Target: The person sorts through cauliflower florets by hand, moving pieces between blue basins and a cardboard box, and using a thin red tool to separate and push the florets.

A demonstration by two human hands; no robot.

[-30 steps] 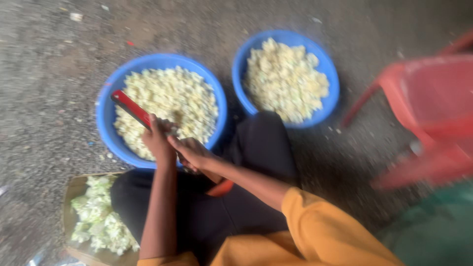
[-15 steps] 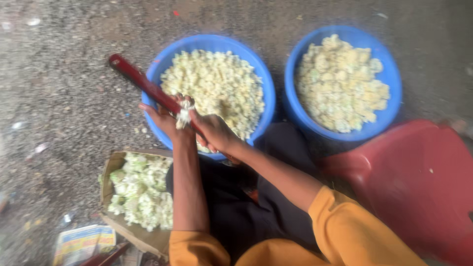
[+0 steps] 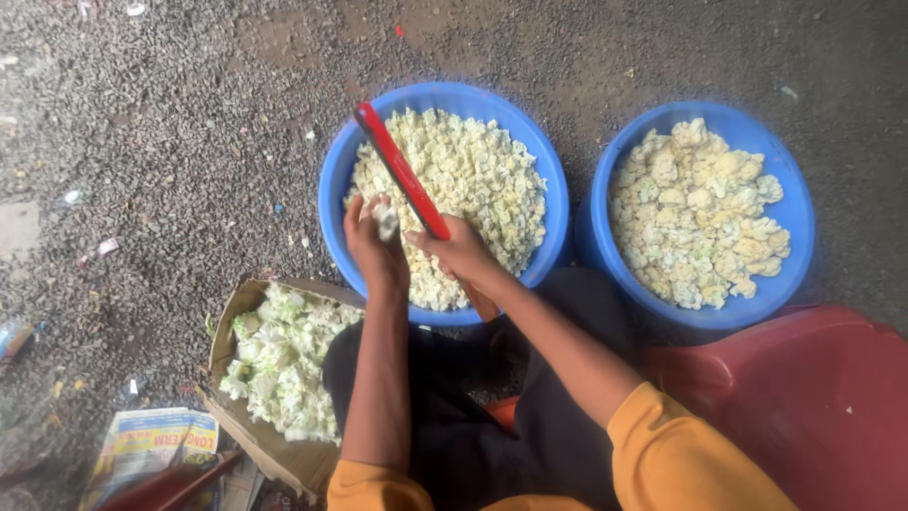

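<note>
Between both hands, left hand (image 3: 376, 248) pinches floret (image 3: 386, 220) w/ knife (image 3: 402, 180) alongside.

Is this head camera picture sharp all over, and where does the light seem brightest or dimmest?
Head view: soft, even daylight, no glare; the left hand, the right hand and the pale cauliflower pieces in the round blue plastic tub are sharp; the red plastic chair at the lower right looks softer; the gravel ground darkens toward the top right.

red chair (image 3: 804, 407): cut off right and bottom | cardboard box (image 3: 284, 454): partly behind left arm | newspaper (image 3: 151, 445): cut off below
</note>
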